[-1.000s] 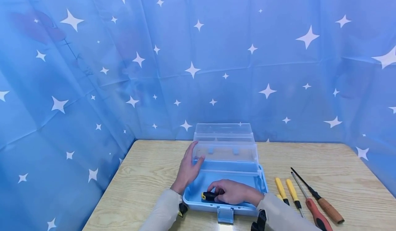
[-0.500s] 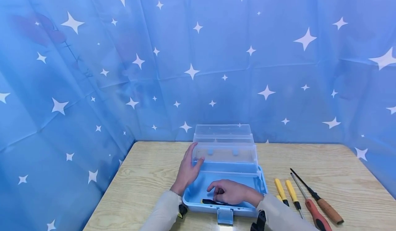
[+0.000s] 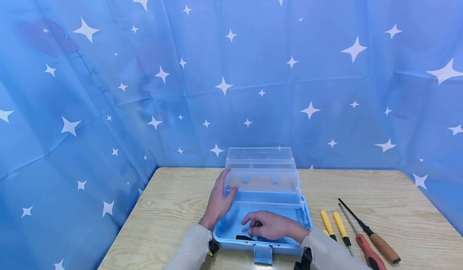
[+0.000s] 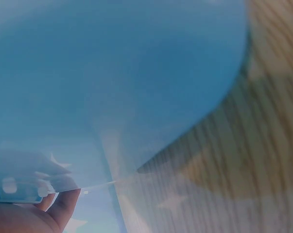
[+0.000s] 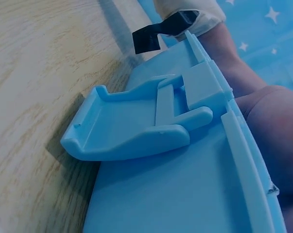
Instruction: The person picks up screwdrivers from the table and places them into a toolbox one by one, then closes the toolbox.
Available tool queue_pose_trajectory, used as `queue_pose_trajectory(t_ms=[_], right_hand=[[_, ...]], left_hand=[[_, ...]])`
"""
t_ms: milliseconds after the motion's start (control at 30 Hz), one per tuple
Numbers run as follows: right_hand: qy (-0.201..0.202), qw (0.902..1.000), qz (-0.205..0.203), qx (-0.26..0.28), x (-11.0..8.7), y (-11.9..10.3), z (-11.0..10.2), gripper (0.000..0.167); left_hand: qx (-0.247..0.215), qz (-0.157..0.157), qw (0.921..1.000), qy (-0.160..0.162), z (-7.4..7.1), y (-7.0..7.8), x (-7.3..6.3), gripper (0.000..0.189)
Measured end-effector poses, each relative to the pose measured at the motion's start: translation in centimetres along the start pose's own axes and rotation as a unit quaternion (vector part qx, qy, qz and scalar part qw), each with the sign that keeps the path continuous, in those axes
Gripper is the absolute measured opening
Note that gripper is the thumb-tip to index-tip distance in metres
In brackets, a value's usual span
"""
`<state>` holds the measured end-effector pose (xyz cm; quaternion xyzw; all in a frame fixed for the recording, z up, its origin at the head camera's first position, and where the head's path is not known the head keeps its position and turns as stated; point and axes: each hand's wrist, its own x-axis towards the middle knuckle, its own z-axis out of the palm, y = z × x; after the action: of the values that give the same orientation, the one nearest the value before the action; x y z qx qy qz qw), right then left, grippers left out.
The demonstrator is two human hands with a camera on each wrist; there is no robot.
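Observation:
A light-blue toolbox (image 3: 226, 242) stands on the table with its clear lid (image 3: 267, 179) raised. My left hand (image 3: 218, 201) rests at the lid's left edge, fingers fairly straight and thumb spread; the left wrist view shows fingers (image 4: 63, 208) close by the clear plastic. Inside the box, along the front wall, lies a tool with a black and yellow handle (image 3: 243, 238), partly hidden. Just above it hovers my right hand (image 3: 269, 223), index finger extended and the others loosely bent. In the right wrist view the front latch (image 5: 131, 121) hangs down, and the right hand (image 5: 277, 131) is behind the front wall.
Right of the box lie screwdrivers: two with yellow handles (image 3: 326, 221), one red-handled screwdriver (image 3: 369, 250) and one wooden-handled screwdriver (image 3: 385, 246). Another yellow piece shows partly behind the right sleeve (image 3: 322, 246). A blue starred curtain (image 3: 253, 81) hangs behind the wooden table (image 3: 173, 197).
My right hand has let go of the black and yellow handle, which has dropped to the box floor by the front wall. The left hand stays at the lid.

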<state>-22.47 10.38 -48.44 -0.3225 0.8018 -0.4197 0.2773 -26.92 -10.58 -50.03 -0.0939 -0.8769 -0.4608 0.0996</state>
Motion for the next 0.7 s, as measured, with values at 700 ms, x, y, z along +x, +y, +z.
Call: queue_pose_trajectory(t_ms=[700], right_hand=[[-0.001,0.9999,-0.01,-0.007,-2.3,-2.2,-1.9,0.025]], left_hand=[[-0.004,0.0,1.0,0.005,0.0,0.3,-0.3,0.06]])
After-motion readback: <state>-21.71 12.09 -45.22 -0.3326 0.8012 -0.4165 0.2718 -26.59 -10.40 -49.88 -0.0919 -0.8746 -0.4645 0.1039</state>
